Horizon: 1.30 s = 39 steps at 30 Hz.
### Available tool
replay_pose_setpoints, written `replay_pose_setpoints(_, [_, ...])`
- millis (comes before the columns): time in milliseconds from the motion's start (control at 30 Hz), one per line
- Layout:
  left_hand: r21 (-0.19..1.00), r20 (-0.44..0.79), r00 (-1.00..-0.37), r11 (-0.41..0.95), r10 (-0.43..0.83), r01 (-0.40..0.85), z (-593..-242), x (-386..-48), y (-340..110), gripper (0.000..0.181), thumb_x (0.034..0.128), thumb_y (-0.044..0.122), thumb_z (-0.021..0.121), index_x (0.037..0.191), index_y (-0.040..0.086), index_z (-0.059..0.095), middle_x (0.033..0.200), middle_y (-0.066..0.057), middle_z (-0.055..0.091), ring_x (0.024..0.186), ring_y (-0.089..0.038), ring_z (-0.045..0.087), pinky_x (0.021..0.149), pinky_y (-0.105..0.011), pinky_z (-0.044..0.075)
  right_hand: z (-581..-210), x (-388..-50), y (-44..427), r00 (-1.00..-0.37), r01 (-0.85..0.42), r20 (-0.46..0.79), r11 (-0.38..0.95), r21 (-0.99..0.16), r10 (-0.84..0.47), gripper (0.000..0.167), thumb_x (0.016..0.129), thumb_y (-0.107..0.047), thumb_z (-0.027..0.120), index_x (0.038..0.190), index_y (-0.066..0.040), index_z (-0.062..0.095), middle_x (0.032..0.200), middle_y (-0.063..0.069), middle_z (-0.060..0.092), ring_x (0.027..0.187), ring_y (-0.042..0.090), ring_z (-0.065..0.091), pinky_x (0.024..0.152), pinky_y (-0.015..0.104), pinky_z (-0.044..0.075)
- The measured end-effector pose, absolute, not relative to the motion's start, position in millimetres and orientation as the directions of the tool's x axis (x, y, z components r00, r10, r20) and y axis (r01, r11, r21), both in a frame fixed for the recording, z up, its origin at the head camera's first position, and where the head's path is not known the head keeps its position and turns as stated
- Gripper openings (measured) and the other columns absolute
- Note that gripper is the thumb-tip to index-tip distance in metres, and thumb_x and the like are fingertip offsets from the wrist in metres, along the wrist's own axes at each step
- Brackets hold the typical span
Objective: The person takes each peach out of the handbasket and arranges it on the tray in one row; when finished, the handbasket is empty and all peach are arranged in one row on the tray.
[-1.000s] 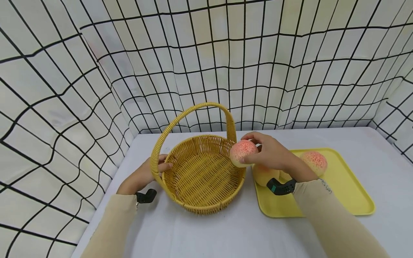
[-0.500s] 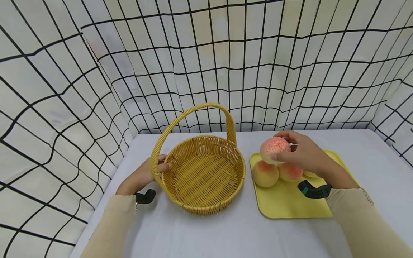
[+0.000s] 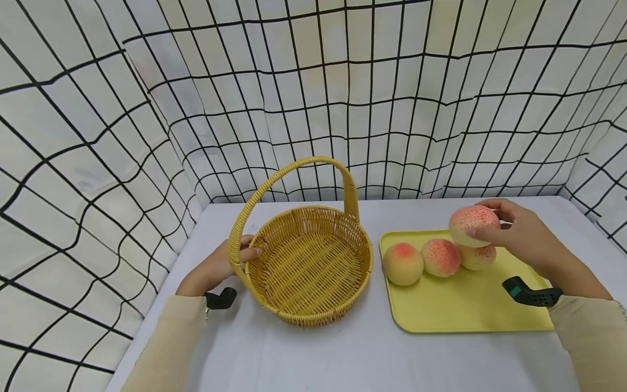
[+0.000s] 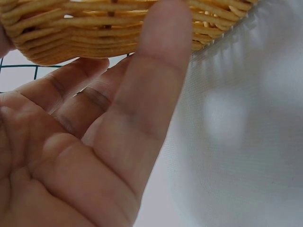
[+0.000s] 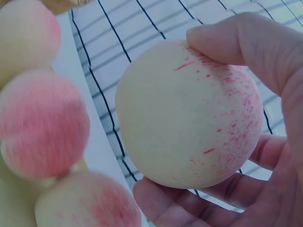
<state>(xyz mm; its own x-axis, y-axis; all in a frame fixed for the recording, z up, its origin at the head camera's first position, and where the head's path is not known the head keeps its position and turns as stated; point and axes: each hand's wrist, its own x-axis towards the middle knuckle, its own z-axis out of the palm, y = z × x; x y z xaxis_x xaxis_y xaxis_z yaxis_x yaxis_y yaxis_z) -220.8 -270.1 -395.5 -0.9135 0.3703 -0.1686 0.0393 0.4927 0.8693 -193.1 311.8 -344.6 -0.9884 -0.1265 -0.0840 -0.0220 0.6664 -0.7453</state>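
A wicker basket point(image 3: 313, 316) with a tall arched handle point(image 3: 313, 159) stands on the table. At its left side my left hand point(image 3: 222, 264) holds the rim by the handle's foot; the left wrist view shows the thumb point(image 4: 151, 94) against the woven wall. My right hand point(image 3: 524, 231) grips a peach point(image 3: 472, 224), pink-speckled on top and pale below, above the tray. In the right wrist view the thumb and fingers wrap this peach point(image 5: 184, 118). Below it, three peaches sit in a row on the yellow tray point(image 3: 470, 310): one left point(image 3: 403, 265), one middle point(image 3: 442, 257), one right point(image 3: 477, 258).
A white cloth covers the table point(image 3: 313, 359). White walls with black grid lines point(image 3: 367, 109) rise behind the table and at both sides. A black camera sits on each wrist, the right one point(image 3: 531, 294) over the tray.
My right hand has carried the held peach to the right, from the basket's right rim to over the tray's right part, uncovering the other peaches. My left hand and the basket have stayed put.
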Motion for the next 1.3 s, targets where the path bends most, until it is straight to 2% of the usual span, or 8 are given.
replay_pose_setpoints(67, [0.871, -0.165, -0.915, 0.489, 0.367, 0.039, -394.7, -220.7, -270.2, 0.044, 0.1032, 0.027, 0.061, 0.139, 0.001, 0.061, 0.104, -0.020, 0.076, 0.088, -0.026, 0.075, 0.075, -0.035, 0.057, -346.7, -192.6, 321.6, -0.992, -0.018, -0.070, 0.667, -0.745, -0.105, 0.068, 0.101, -0.044, 0.066, 0.154, -0.011, 0.039, 0.139, 0.009, 0.056, 0.122, 0.033, 0.058, 0.090, 0.037, 0.049])
replay_pose_setpoints(200, [0.872, -0.161, -0.920, 0.488, 0.359, 0.038, -393.6, -221.2, -269.8, 0.043, 0.1026, 0.027, 0.062, 0.137, 0.001, 0.062, 0.104, -0.020, 0.075, 0.088, -0.026, 0.074, 0.074, -0.036, 0.057, -352.1, -192.2, 338.5, -0.997, -0.016, -0.036, 0.666, -0.746, -0.065, 0.067, 0.100, -0.043, 0.068, 0.152, -0.009, 0.041, 0.122, -0.001, 0.061, 0.095, 0.016, 0.069, 0.079, 0.022, 0.051])
replay_pose_setpoints(400, [0.866, -0.169, -0.921, 0.500, 0.350, 0.031, -393.6, -221.7, -268.9, 0.043, 0.1028, 0.026, 0.061, 0.138, 0.001, 0.062, 0.102, -0.019, 0.075, 0.086, -0.025, 0.073, 0.073, -0.036, 0.056, -362.6, -194.4, 353.1, -1.000, 0.019, -0.030, 0.656, -0.755, -0.006, 0.072, 0.099, -0.045, 0.069, 0.150, -0.003, 0.039, 0.117, 0.007, 0.058, 0.087, 0.010, 0.066, 0.075, 0.023, 0.054])
replay_pose_setpoints(567, [0.864, -0.169, -0.924, 0.502, 0.342, 0.028, -394.1, -221.3, -268.7, 0.043, 0.1028, 0.027, 0.061, 0.138, 0.001, 0.062, 0.102, -0.018, 0.075, 0.086, -0.025, 0.073, 0.074, -0.035, 0.055, -368.6, -195.5, 360.9, -0.999, 0.048, -0.035, 0.618, -0.784, 0.034, 0.076, 0.101, -0.041, 0.068, 0.151, 0.004, 0.035, 0.105, -0.001, 0.062, 0.083, 0.005, 0.067, 0.073, 0.022, 0.057])
replay_pose_setpoints(667, [0.863, -0.175, -0.924, 0.505, 0.340, 0.022, -395.1, -220.5, -269.1, 0.042, 0.1026, 0.027, 0.061, 0.136, 0.001, 0.063, 0.102, -0.019, 0.076, 0.086, -0.025, 0.073, 0.075, -0.035, 0.055, -371.8, -195.8, 363.5, -0.997, 0.073, -0.050, 0.601, -0.796, 0.056, 0.080, 0.102, -0.040, 0.068, 0.152, 0.009, 0.030, 0.104, -0.004, 0.061, 0.082, 0.001, 0.066, 0.073, 0.022, 0.058])
replay_pose_setpoints(1000, [0.861, -0.175, -0.925, 0.508, 0.337, 0.022, -397.2, -220.0, -269.5, 0.040, 0.1026, 0.027, 0.062, 0.132, 0.001, 0.065, 0.101, -0.019, 0.075, 0.085, -0.026, 0.073, 0.073, -0.036, 0.056, -388.7, -194.7, 377.6, -0.988, 0.152, -0.099, 0.595, -0.789, 0.121, 0.091, 0.103, -0.044, 0.062, 0.153, 0.019, 0.020, 0.129, 0.033, 0.045, 0.076, -0.005, 0.060, 0.070, 0.022, 0.059])
replay_pose_setpoints(1100, [0.860, -0.175, -0.924, 0.509, 0.340, 0.024, -397.2, -220.2, -269.2, 0.041, 0.1025, 0.028, 0.062, 0.134, 0.002, 0.064, 0.102, -0.018, 0.075, 0.086, -0.026, 0.072, 0.074, -0.036, 0.055, -395.9, -193.7, 382.7, -0.982, 0.183, -0.122, 0.603, -0.777, 0.142, 0.095, 0.103, -0.047, 0.061, 0.153, 0.021, 0.017, 0.132, 0.038, 0.043, 0.073, -0.006, 0.060, 0.068, 0.023, 0.059])
replay_pose_setpoints(1300, [0.863, -0.172, -0.922, 0.505, 0.347, 0.030, -395.6, -219.6, -268.4, 0.043, 0.1026, 0.028, 0.062, 0.137, 0.002, 0.063, 0.102, -0.018, 0.075, 0.087, -0.026, 0.073, 0.075, -0.036, 0.056, -404.1, -192.8, 387.2, -0.975, 0.221, -0.159, 0.640, -0.736, 0.154, 0.095, 0.102, -0.053, 0.060, 0.150, 0.020, 0.022, 0.137, 0.041, 0.043, 0.075, -0.007, 0.057, 0.066, 0.020, 0.056])
